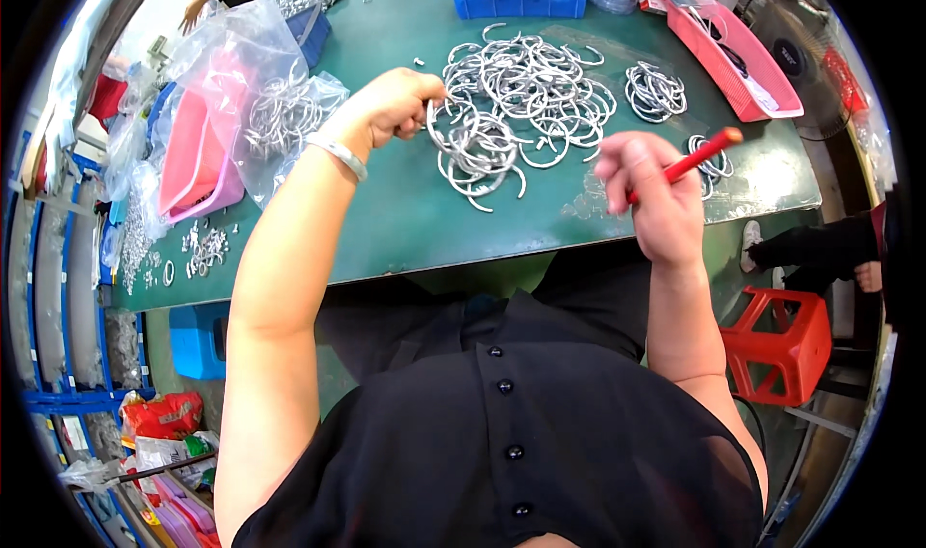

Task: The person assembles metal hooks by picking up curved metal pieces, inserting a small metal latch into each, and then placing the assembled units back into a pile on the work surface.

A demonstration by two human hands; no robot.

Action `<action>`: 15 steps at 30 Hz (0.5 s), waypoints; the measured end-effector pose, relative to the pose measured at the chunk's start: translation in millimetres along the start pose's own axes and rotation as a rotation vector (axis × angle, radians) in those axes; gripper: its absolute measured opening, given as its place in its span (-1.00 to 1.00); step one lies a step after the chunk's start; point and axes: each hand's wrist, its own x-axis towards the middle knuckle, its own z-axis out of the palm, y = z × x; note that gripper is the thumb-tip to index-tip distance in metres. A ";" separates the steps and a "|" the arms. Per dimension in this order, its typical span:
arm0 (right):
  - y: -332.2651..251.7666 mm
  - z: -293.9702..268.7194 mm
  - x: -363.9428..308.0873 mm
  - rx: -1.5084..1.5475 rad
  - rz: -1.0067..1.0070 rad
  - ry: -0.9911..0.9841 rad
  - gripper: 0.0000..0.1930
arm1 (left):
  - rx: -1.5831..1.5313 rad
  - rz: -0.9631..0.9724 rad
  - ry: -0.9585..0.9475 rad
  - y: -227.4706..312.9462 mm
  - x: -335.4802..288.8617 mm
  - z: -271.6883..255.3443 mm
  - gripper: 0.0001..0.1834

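Note:
My left hand (pixel 397 104) is closed in a pinch at the left edge of a loose heap of silver open rings (pixel 531 85) on the green table. A silver C-shaped ring (pixel 433 128) hangs from its fingertips, overlapping the heap behind it. My right hand (pixel 661 191) is raised over the table's near edge, wrapped around a slim red stick (pixel 702 157) with a tan end. What its lower tip looks like is hidden by the fingers. A smaller ring bundle (pixel 656 93) lies to the right of the heap, and another ring bundle (pixel 712 162) sits behind my right hand.
Clear plastic bags with rings (pixel 285 114) and a pink basket (pixel 207 162) occupy the left side. Small metal parts (pixel 206 251) lie near them. A blue bin (pixel 519 2) stands at the back, a pink basket (pixel 762 80) at right. A red stool (pixel 786 345) stands on the floor.

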 end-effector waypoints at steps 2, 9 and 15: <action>4.6 -1.9 4.1 0.139 -0.165 0.108 -0.63 | -0.120 -0.061 -0.093 -3.8 2.3 -5.0 -0.76; 5.1 -29.5 14.3 -0.029 -0.223 0.125 -0.29 | -0.539 -0.141 -0.308 -32.8 1.9 -24.5 -0.77; 8.6 -12.6 15.3 -0.126 -0.206 0.205 -0.57 | -0.549 0.081 -0.238 -41.6 -19.6 3.4 -0.80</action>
